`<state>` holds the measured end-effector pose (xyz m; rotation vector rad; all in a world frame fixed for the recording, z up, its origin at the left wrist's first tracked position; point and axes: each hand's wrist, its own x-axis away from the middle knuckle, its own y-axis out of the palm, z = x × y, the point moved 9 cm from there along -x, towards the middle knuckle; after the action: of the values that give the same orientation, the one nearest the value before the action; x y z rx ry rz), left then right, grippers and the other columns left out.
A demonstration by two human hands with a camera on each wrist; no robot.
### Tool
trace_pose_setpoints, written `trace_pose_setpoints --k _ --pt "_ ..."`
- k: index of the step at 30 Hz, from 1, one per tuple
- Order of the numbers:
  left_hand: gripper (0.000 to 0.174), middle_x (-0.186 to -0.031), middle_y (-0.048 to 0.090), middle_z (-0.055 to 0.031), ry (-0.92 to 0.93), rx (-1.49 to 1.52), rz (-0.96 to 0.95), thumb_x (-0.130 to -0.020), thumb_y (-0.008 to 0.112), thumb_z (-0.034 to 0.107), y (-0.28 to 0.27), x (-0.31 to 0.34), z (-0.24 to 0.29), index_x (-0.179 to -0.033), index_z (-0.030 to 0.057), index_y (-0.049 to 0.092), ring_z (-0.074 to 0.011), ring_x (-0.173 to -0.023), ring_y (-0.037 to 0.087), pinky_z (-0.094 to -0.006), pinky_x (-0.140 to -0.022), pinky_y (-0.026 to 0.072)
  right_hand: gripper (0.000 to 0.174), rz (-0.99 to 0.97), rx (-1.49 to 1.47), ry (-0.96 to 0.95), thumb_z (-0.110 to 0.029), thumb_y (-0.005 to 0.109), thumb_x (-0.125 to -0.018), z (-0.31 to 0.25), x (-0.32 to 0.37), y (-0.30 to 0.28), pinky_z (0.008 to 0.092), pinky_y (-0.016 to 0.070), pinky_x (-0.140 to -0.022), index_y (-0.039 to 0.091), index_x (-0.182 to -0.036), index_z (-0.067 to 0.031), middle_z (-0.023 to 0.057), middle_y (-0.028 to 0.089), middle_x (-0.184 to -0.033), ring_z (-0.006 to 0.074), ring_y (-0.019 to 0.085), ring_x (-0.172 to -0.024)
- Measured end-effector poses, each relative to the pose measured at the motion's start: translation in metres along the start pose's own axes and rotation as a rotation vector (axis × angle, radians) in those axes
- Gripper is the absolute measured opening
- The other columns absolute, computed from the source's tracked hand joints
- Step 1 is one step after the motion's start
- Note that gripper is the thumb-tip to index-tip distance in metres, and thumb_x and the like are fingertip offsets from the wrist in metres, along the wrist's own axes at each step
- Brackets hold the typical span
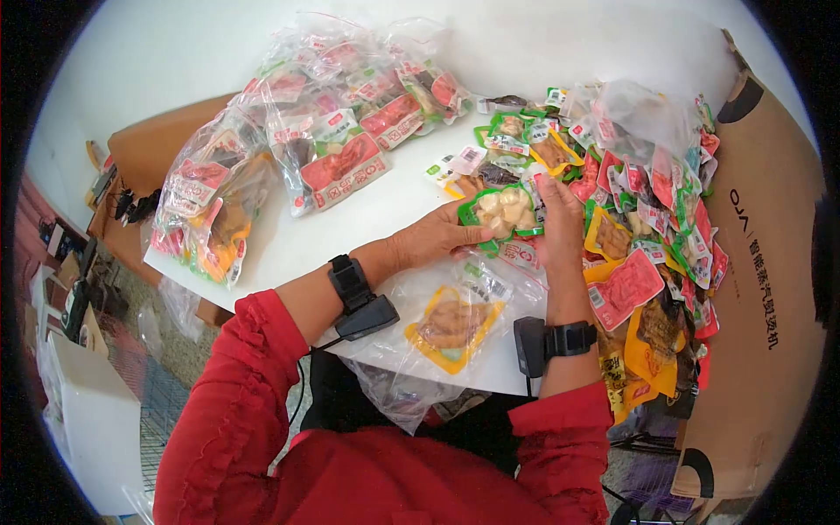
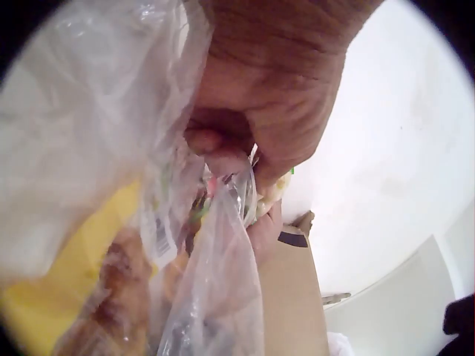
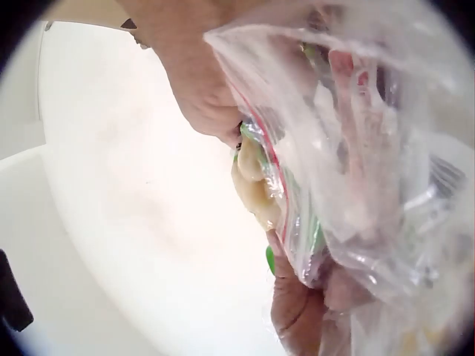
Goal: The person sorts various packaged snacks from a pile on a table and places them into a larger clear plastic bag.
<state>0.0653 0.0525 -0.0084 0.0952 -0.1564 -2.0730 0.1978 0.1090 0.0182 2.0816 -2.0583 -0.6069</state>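
Observation:
Above the front of the white table, both hands hold a green-edged snack packet (image 1: pixel 503 213) with pale, rounded pieces showing through its window. My left hand (image 1: pixel 437 234) grips its left side, thumb over the front. The right hand (image 1: pixel 558 214) pinches its right edge. Below the hands lies a clear zip bag (image 1: pixel 394 302) holding a yellow-edged packet (image 1: pixel 451 328) of brown food. In the right wrist view, a clear bag with a red zip line (image 3: pixel 274 156) hangs close against the packet and fingers. Clear plastic (image 2: pixel 230 245) also hangs under the left hand's fingers.
Filled clear bags (image 1: pixel 341 157) of red-labelled packets stand at the back left of the table (image 1: pixel 350 236). A heap of loose packets (image 1: pixel 630 219) covers the right side, with an empty-looking plastic bag (image 1: pixel 643 118) on top. A tall cardboard box (image 1: pixel 752 262) borders the heap.

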Motion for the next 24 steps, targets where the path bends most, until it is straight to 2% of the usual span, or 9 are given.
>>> trace_pose_setpoints --k 2,5,8,12,15,17,21,23,24 --pt "0.031 -0.076 0.052 0.0079 -0.031 -0.038 -0.078 -0.084 0.055 0.024 0.004 0.001 -0.002 -0.111 0.0107 0.049 -0.0004 -0.057 0.04 -0.0154 -0.047 0.0299 0.021 0.016 -0.021 -0.007 -0.019 0.056 -0.083 0.006 -0.005 -0.007 0.0216 0.0411 -0.069 0.06 -0.088 0.0008 0.0017 0.059 -0.082 0.0074 0.051 -0.073" --pt "0.022 -0.071 0.05 0.0076 -0.009 -0.041 -0.062 -0.083 0.055 0.023 0.005 0.001 -0.001 -0.101 0.0092 0.054 -0.0003 -0.056 0.04 -0.0158 -0.046 0.0288 0.022 0.023 -0.075 -0.023 -0.02 0.056 -0.083 0.01 -0.007 -0.011 0.0222 0.0417 -0.071 0.059 -0.09 0.0004 0.0022 0.059 -0.085 0.0081 0.052 -0.076" --pt "0.02 -0.069 0.051 0.0064 -0.06 -0.077 -0.057 -0.082 0.055 0.019 0.0 0.0 -0.007 -0.099 0.0083 0.056 -0.0007 -0.054 0.04 -0.0156 -0.046 0.0302 0.022 0.003 -0.111 -0.036 -0.021 0.056 -0.083 0.008 -0.004 -0.008 0.0225 0.0427 -0.07 0.059 -0.091 -0.0001 0.0024 0.059 -0.086 0.0085 0.052 -0.077" --pt "0.018 -0.071 0.054 0.0046 -0.005 0.018 -0.012 -0.082 0.054 0.018 -0.003 -0.003 -0.008 -0.097 0.0079 0.056 -0.0013 -0.052 0.043 -0.0156 -0.045 0.0328 0.021 -0.023 -0.153 -0.048 -0.02 0.055 -0.084 0.004 -0.001 0.0 0.0224 0.0437 -0.07 0.057 -0.092 -0.0011 0.0022 0.058 -0.088 0.0084 0.053 -0.078" --pt "0.021 -0.065 0.049 0.0022 -0.08 0.021 0.053 -0.079 0.053 0.012 -0.009 -0.003 -0.011 -0.099 0.0063 0.052 -0.0037 -0.051 0.042 -0.0164 -0.044 0.0326 0.02 -0.041 -0.117 -0.051 -0.021 0.054 -0.085 0.004 0.0 0.001 0.0228 0.0436 -0.071 0.057 -0.092 -0.002 0.0016 0.057 -0.088 0.0087 0.052 -0.08" --pt "0.032 -0.068 0.052 0.0012 -0.025 0.084 0.048 -0.078 0.053 0.011 -0.009 -0.004 -0.007 -0.109 0.008 0.048 -0.0043 -0.052 0.043 -0.0164 -0.044 0.0346 0.02 -0.057 -0.115 -0.056 -0.021 0.053 -0.085 0.004 0.0 0.001 0.0229 0.0434 -0.072 0.057 -0.092 -0.0025 0.0012 0.057 -0.088 0.0086 0.052 -0.08" --pt "0.039 -0.076 0.055 0.0014 -0.019 0.192 -0.033 -0.078 0.051 0.011 0.001 -0.001 0.002 -0.116 0.0107 0.044 -0.004 -0.058 0.046 -0.0169 -0.045 0.0356 0.019 -0.11 -0.089 -0.038 -0.02 0.052 -0.085 -0.002 0.006 0.01 0.0229 0.0424 -0.073 0.056 -0.093 -0.0028 0.001 0.056 -0.089 0.008 0.051 -0.081" --pt "0.041 -0.1 0.059 -0.0038 -0.031 0.401 -0.116 -0.081 0.051 0.01 0.013 0.003 0.006 -0.121 0.0081 0.039 -0.0029 -0.064 0.049 -0.0163 -0.046 0.0367 0.019 -0.126 0.037 -0.085 -0.02 0.052 -0.085 -0.009 0.009 0.012 0.0224 0.0419 -0.072 0.055 -0.092 -0.0026 0.0009 0.056 -0.087 0.0078 0.05 -0.08" --pt "0.041 -0.1 0.059 -0.0038 -0.03 0.401 -0.116 -0.081 0.051 0.01 0.012 0.001 0.002 -0.121 0.0081 0.039 -0.0029 -0.064 0.049 -0.0163 -0.046 0.0367 0.018 -0.142 0.161 -0.13 -0.019 0.052 -0.086 -0.013 0.01 0.015 0.0219 0.0414 -0.071 0.054 -0.092 -0.0024 0.0008 0.056 -0.086 0.0076 0.05 -0.079"
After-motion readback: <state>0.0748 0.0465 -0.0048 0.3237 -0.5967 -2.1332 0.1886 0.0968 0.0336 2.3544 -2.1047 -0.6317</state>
